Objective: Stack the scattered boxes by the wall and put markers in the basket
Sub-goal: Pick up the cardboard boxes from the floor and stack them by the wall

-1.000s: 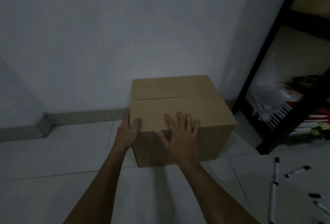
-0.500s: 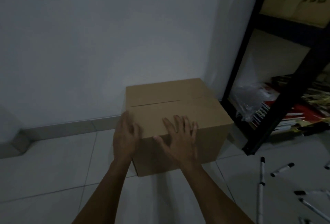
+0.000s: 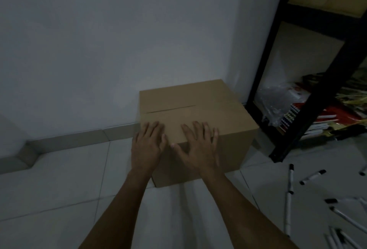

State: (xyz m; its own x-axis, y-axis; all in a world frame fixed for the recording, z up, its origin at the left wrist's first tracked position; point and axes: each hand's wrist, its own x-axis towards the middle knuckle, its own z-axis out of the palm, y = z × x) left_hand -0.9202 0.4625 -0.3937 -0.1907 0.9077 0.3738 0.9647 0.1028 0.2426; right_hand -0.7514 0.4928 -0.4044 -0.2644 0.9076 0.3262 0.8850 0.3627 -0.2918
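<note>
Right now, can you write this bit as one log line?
step: box at wall | left hand: flat on brown cardboard box | right hand: flat on box | white markers: on floor

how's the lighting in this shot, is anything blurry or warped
Head view: dim and bluish, no glare; the cardboard box and both hands, left hand and right hand, read clearly; the markers at right look soft; wide-angle lens bends the black shelf frame and baseboard.

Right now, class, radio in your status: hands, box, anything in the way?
Both hands flat on box top, left hand, right hand. Cardboard box on floor by wall. Markers scattered right, untouched.
</note>
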